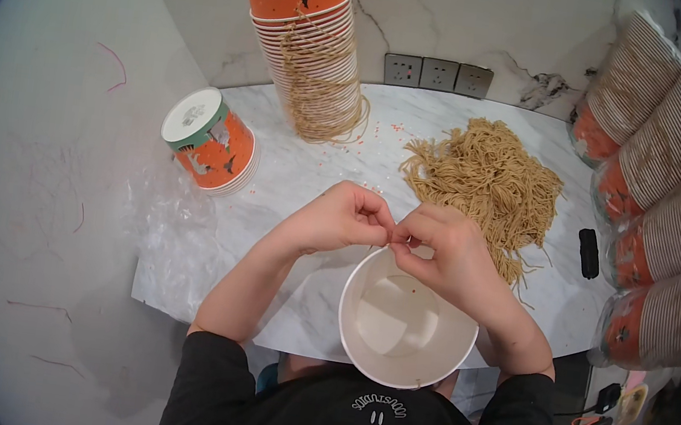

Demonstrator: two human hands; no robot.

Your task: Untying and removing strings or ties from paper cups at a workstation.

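A white-lined paper bucket [362,340] stands at the near table edge, close to my body, its mouth facing up. My left hand [350,218] and my right hand [445,248] meet at its far rim. Both are closed, thumbs and fingertips pinched together and almost touching. Whatever is between the fingertips is too small to make out. A short bit of tan cord [418,384] shows at the bucket's near rim. Just beyond my right hand lies a loose heap of tan cords [491,176].
A tall stack of paper buckets [313,58] with tan cords hanging down stands at the back left. Left of it is a short, upside-down orange stack [220,149]. Bagged bucket stacks [670,127] line the right side, near a black object [588,253]. Clear plastic [175,225] lies left.
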